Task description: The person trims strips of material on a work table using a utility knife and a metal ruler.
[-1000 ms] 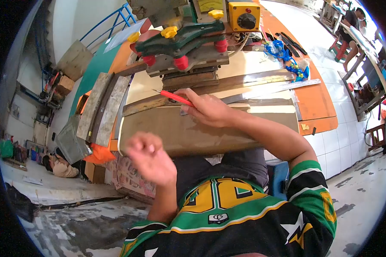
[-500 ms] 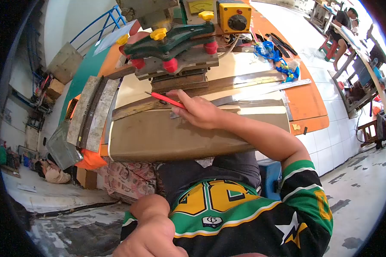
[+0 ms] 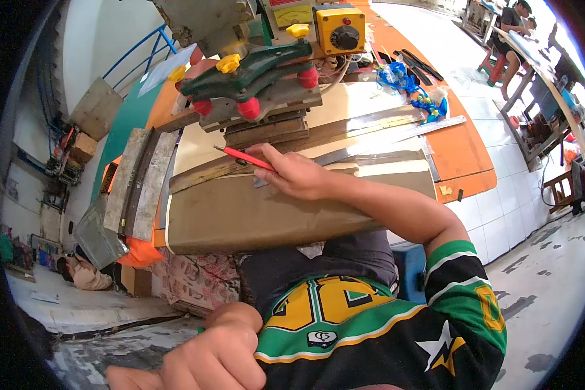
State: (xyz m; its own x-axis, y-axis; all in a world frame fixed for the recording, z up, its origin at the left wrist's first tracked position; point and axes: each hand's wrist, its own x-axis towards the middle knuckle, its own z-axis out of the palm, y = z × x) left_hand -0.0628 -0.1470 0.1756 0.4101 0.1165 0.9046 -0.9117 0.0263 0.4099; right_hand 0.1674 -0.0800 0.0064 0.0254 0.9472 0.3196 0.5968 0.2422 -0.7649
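Observation:
My right hand (image 3: 292, 170) grips a red pen-like tool (image 3: 248, 158), its thin tip pointing up and left above the work surface. Beneath that hand lie a metal ruler (image 3: 429, 128) and a dark worn bar (image 3: 370, 123), both across a pale sheet. Brown sheet material (image 3: 266, 218) hangs over the near edge of the table. Close to the camera, low in the view, is my left hand (image 3: 208, 357), its fingers curled; whether anything is inside them is hidden.
A green press (image 3: 247, 73) with yellow knobs stands at the back beside a yellow control box (image 3: 339, 30). Metal bars (image 3: 140, 182) lie at the left. Blue plastic (image 3: 400, 78) is at the back right. People sit far left and far right.
My left hand has come down from beside the table's edge toward the camera, and its fingers have curled. My right hand keeps the red tool over the sheet, nearly still; the view has shifted slightly.

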